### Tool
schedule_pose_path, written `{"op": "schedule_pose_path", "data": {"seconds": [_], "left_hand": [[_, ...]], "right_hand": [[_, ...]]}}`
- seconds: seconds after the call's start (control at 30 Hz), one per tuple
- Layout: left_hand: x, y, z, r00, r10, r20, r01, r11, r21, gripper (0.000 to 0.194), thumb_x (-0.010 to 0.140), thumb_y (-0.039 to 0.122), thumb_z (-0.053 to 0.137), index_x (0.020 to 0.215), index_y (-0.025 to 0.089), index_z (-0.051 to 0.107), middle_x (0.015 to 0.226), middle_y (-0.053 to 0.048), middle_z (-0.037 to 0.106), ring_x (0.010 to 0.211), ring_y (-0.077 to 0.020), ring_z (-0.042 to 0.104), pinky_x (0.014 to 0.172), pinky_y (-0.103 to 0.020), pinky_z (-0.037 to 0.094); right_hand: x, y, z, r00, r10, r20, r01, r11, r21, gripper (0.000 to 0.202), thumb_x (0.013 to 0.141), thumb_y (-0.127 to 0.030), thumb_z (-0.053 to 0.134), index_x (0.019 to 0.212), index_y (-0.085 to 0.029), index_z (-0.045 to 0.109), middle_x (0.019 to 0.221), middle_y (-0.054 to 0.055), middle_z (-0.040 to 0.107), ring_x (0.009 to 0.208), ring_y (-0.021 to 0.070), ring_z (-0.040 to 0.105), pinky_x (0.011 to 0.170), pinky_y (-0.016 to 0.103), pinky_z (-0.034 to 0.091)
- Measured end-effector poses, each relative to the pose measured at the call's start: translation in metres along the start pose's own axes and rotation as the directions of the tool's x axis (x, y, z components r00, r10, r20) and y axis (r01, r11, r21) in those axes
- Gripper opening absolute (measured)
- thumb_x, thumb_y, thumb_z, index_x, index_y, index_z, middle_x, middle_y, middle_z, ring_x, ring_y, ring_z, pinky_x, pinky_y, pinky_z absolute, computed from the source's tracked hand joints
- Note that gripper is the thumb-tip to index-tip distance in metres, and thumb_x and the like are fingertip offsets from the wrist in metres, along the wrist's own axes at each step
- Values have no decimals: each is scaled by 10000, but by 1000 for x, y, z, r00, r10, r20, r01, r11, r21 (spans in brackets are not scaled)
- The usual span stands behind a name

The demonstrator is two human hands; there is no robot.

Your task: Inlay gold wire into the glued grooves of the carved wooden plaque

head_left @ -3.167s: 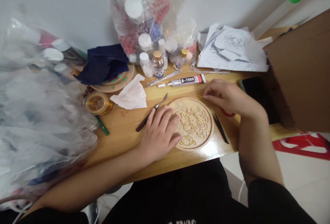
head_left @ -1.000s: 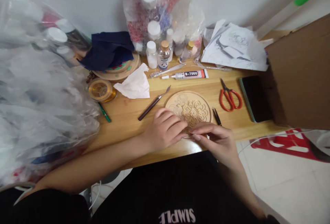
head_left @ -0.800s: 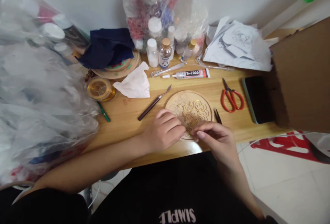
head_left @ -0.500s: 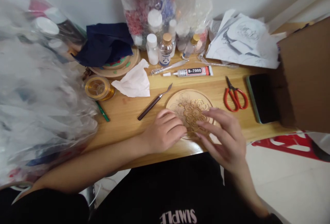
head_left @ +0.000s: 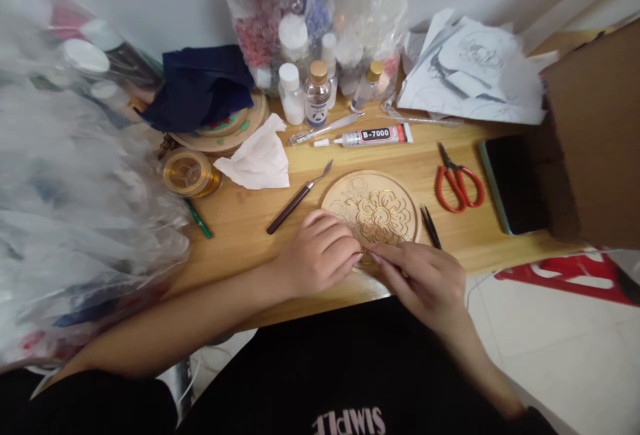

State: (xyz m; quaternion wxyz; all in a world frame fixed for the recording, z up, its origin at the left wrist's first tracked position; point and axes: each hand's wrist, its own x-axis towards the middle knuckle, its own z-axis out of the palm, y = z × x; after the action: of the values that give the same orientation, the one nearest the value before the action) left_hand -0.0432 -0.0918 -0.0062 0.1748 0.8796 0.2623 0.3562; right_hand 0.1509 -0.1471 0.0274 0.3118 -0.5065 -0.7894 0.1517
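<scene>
A round wooden disc (head_left: pixel 411 199) lies on the table, bearing a pencil drawing and a flower (head_left: pixel 383 216) outlined in gold wire. Over its near edge, my left hand (head_left: pixel 323 253) is closed, its fingertips pinching a short piece of gold wire (head_left: pixel 363 252). From the other side my right hand (head_left: pixel 425 280) pinches the same piece between thumb and fingers. Black tweezers (head_left: pixel 431 227) lie just right of the disc. To its left rests a palette knife (head_left: pixel 300 199) with a dark handle.
Behind the disc lie a B-7000 glue tube (head_left: pixel 375 135) and a clear pen (head_left: pixel 327 128). Red-handled pliers (head_left: pixel 459 181) and a phone (head_left: pixel 515 185) are on the right, beside a cardboard box (head_left: pixel 595 135). A gold wire spool (head_left: pixel 193 173) and white tissue (head_left: pixel 257 155) stand left.
My right hand has moved down and left, and its spread fingers have closed on the wire at my left fingertips. The flower and the tweezers are now uncovered.
</scene>
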Motion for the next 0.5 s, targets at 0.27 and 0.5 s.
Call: {"op": "schedule_pose_path", "data": {"seconds": [0.27, 0.5], "left_hand": [[1, 2, -3, 999, -47, 10, 46, 993, 104, 232, 918, 181, 522, 690, 167, 559, 661, 0, 611, 686, -144, 523, 777, -330, 442], [2, 1, -3, 997, -82, 9, 80, 987, 138, 237, 940, 186, 501, 714, 175, 572, 668, 6, 623, 683, -141, 532, 783, -327, 441]], "right_hand": [[2, 3, 0, 996, 82, -31, -82, 997, 16, 124, 880, -141, 621, 965, -218, 665, 733, -7, 741, 601, 114, 686, 544, 217, 528], [-3, 7, 3, 991, 130, -6, -130, 991, 30, 138, 876, -138, 612, 990, -196, 662, 743, 8, 738, 573, 105, 667, 513, 214, 507]]}}
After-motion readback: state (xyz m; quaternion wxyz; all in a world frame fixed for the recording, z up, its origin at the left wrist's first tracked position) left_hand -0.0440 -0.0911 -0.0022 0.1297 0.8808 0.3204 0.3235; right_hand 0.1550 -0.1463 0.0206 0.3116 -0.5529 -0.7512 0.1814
